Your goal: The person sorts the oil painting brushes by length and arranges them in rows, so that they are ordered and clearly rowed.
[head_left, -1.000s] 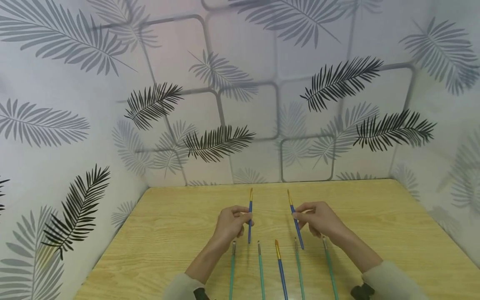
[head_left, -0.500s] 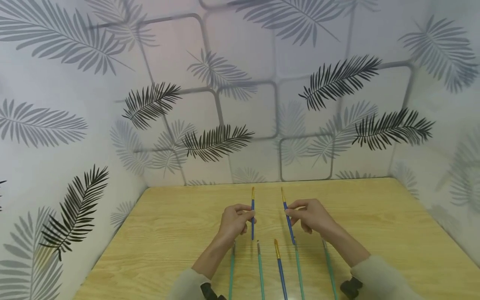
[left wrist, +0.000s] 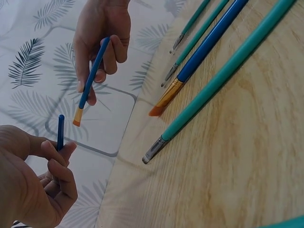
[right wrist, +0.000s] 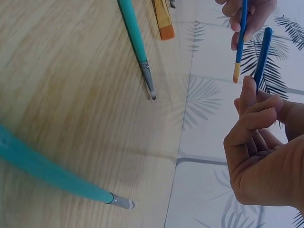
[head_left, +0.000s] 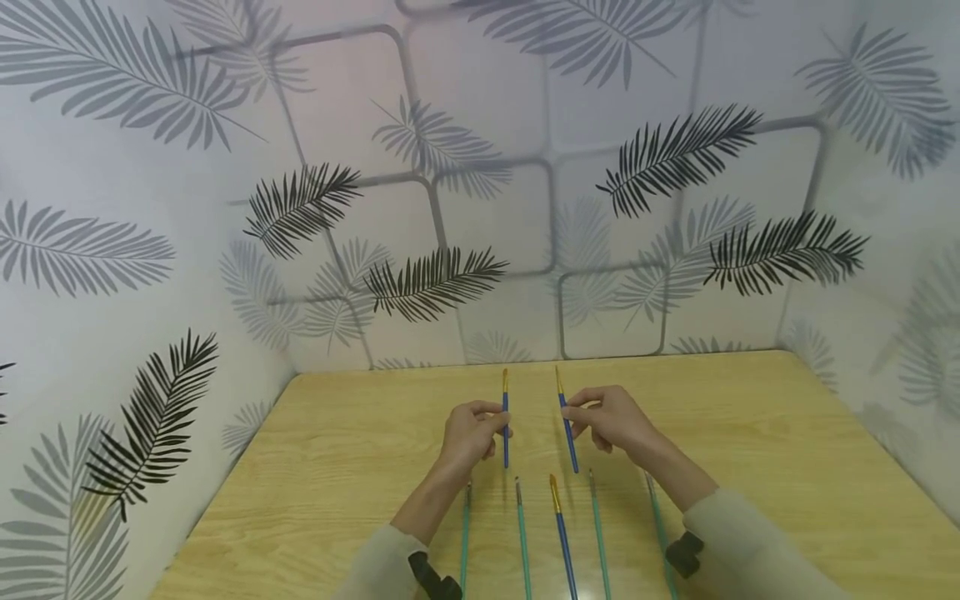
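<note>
My left hand (head_left: 468,435) pinches a blue paintbrush (head_left: 506,429) with a gold ferrule, bristles pointing away toward the back wall. A second blue paintbrush (head_left: 568,435) is pinched between the thumb and fingers of my right hand (head_left: 611,419); it leans slightly, its tip up and to the left. Both brushes are held above the table, a small gap apart. In the left wrist view the right-hand brush (left wrist: 92,76) shows its orange bristles, while the left-hand one (left wrist: 61,133) shows only its blue handle end.
On the wooden table (head_left: 337,467) lies a row of several brushes nearer to me. A blue paintbrush (head_left: 564,542) lies in the middle, with green paintbrushes (head_left: 522,542) on either side. A leaf-patterned wall covering (head_left: 495,317) stands behind the table.
My right hand has moved left and slightly away from me with its brush, closing in on the left one. My left hand has shifted a little right and away, still holding its brush.
</note>
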`<action>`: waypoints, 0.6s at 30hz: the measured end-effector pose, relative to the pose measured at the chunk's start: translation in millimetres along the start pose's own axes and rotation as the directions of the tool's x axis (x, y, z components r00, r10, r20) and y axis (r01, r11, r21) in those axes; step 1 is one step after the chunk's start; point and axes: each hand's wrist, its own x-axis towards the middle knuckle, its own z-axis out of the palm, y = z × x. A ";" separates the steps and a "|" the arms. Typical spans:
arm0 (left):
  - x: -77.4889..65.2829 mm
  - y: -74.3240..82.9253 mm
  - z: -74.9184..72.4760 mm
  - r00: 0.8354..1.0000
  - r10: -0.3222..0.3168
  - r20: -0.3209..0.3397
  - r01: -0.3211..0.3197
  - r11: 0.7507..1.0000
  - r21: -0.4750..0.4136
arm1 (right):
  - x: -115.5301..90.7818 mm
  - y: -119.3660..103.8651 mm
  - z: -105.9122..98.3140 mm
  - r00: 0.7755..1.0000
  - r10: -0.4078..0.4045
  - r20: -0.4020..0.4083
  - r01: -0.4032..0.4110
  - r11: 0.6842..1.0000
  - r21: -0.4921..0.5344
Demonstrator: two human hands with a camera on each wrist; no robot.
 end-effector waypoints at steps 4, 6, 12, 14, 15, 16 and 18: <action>4.0 -0.7 1.8 1.000 -0.012 -0.019 0.012 1.000 0.001 | 4.9 -1.0 1.4 1.000 0.005 -0.010 -0.005 1.000 -0.008; 6.3 -1.4 2.2 1.000 -0.013 -0.026 0.013 1.000 0.001 | 7.9 -1.4 2.3 1.000 0.006 -0.007 -0.006 1.000 0.000; 10.3 -4.4 2.4 0.999 -0.012 -0.039 0.012 1.000 0.003 | 14.9 1.4 4.0 1.000 0.004 -0.009 -0.004 1.000 0.002; 11.5 -5.5 2.6 0.999 -0.017 -0.042 0.018 1.000 0.005 | 16.2 2.9 4.9 1.000 0.001 -0.007 -0.001 1.000 -0.001; 12.0 -5.8 2.8 0.999 -0.021 -0.044 0.021 1.000 0.006 | 16.8 3.7 5.4 1.000 0.002 -0.005 -0.002 1.000 -0.002; 12.5 -6.1 2.9 0.999 -0.023 -0.046 0.024 1.000 0.008 | 17.5 4.0 6.4 1.000 0.012 -0.009 -0.012 1.000 0.004; 13.7 -6.4 3.5 0.998 -0.030 -0.048 0.031 0.999 0.009 | 18.9 4.6 8.0 1.000 0.024 -0.007 -0.024 1.000 0.006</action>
